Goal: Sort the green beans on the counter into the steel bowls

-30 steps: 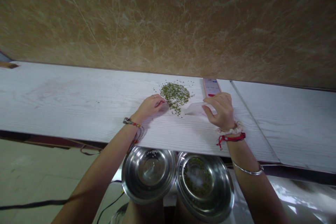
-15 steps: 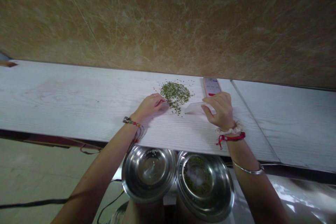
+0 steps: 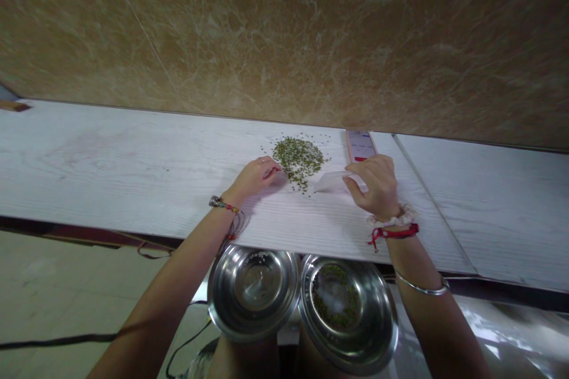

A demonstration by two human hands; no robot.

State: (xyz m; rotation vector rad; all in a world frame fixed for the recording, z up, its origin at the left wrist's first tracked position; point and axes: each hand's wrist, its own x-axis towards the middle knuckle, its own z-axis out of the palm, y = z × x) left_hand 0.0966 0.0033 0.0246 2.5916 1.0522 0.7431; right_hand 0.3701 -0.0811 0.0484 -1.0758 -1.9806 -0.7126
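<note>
A loose heap of small green beans [image 3: 299,156] lies on the white wood-grain tabletop [image 3: 178,154], with stray ones around its edge. At the heap's left front edge, my left hand [image 3: 258,177] rests low with its fingers curled and pressed together; what they hold, if anything, is hard to make out. My right hand [image 3: 376,186] is to the right of the heap, thumb and fingers closed on a translucent white plastic sheet [image 3: 329,180]. The sheet's free edge points left towards the beans and is close to the tabletop.
Below the table's front edge, two steel bowls rest on my lap. The left bowl [image 3: 235,314] has a few white grains; the right bowl [image 3: 377,331] contains green beans. A phone [image 3: 361,143] with a lit screen lies behind my right hand. A brown marbled panel [image 3: 284,41] borders the back.
Both hands stay in nearly the same place, and the heap of beans looks unchanged. The whole view has shifted very slightly.
</note>
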